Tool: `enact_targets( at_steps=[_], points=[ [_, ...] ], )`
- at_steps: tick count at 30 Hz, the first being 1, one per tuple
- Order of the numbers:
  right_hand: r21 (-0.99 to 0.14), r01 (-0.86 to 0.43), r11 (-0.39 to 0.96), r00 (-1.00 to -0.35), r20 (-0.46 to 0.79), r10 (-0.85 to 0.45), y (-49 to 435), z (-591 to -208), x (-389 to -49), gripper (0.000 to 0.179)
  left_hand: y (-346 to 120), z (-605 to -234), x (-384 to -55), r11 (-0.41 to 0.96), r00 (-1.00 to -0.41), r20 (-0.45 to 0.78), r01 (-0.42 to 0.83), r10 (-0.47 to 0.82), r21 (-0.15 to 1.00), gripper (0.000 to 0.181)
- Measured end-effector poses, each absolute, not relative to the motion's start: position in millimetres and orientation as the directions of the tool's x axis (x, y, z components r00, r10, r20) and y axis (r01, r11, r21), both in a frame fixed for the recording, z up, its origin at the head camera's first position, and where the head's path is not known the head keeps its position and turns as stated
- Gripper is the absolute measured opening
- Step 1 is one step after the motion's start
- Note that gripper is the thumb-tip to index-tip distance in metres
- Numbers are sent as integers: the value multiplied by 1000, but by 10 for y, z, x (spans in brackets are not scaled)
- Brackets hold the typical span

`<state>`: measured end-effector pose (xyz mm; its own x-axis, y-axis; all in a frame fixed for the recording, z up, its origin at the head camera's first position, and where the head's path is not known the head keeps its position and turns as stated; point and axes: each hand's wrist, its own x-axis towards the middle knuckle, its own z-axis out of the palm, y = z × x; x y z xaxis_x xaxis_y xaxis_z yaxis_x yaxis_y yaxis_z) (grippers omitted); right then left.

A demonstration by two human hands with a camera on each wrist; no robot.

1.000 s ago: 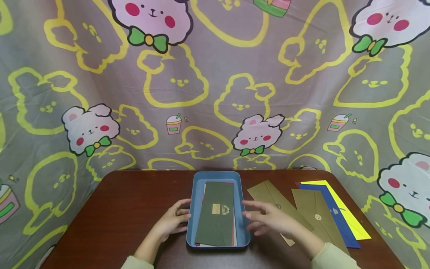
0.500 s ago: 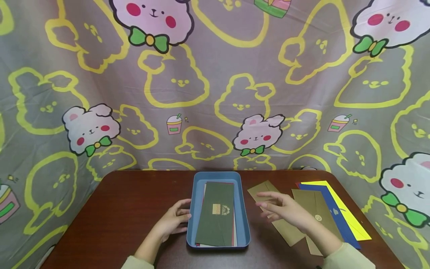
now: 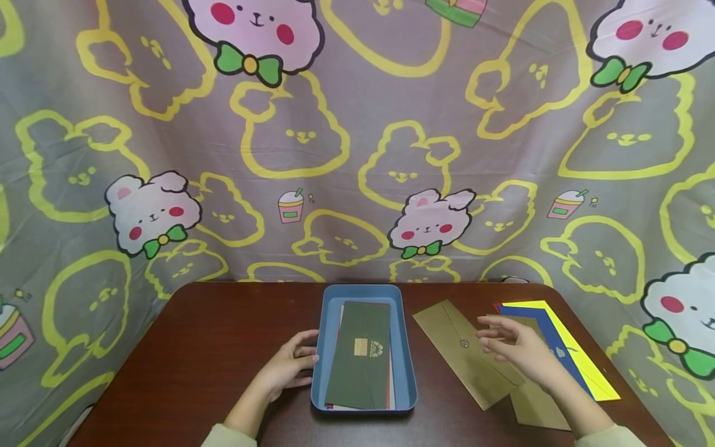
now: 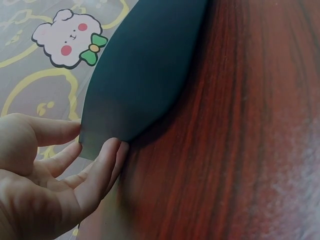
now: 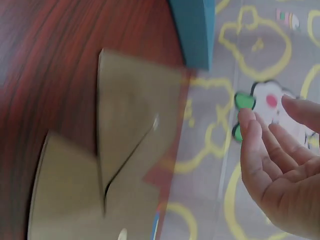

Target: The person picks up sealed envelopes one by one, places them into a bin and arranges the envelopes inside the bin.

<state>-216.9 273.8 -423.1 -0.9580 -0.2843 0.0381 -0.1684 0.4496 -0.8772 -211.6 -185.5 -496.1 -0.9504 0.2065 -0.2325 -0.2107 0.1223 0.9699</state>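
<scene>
A blue rectangular tray [image 3: 411, 379] stands mid-table, holding a dark green envelope [image 3: 357, 379] over red and white paper edges. My left hand [image 3: 282, 369] touches the tray's left side; in the left wrist view its fingertips meet the outer wall, thumb spread from the fingers. To the right of the tray lies a brown envelope [image 3: 447, 329] with a small round seal. My right hand [image 3: 522, 351], fingers loosely bent and holding nothing, hovers between that envelope and a second brown envelope [image 3: 536, 406], which it partly hides. The right wrist view shows both brown envelopes overlapping.
A blue envelope [image 3: 550, 323] and a yellow envelope [image 3: 589, 375] lie fanned at the far right, with a red corner peeking out behind. Bare dark red wood tabletop [image 3: 223, 329] stretches left of the tray. A cartoon-printed curtain [image 3: 346, 155] hangs behind the table.
My right hand has left the tray's right side and moved rightward across the brown envelopes, uncovering the seal on the nearer one. The left hand and tray stay put.
</scene>
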Motion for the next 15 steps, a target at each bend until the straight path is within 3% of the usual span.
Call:
enact_targets(
  at_steps=[10,15],
  points=[
    [-783,-86,616,-989,-9,-149,3224,-4363,-2156,58,-1850,-4966,-2146,130,-952,-240,-218,189,967,56],
    [-671,-18,741,-995,-64,-82,3430,-4425,-2182,63,-1849,-4962,-2149,127,-953,-240,-218,187,968,56]
  ],
)
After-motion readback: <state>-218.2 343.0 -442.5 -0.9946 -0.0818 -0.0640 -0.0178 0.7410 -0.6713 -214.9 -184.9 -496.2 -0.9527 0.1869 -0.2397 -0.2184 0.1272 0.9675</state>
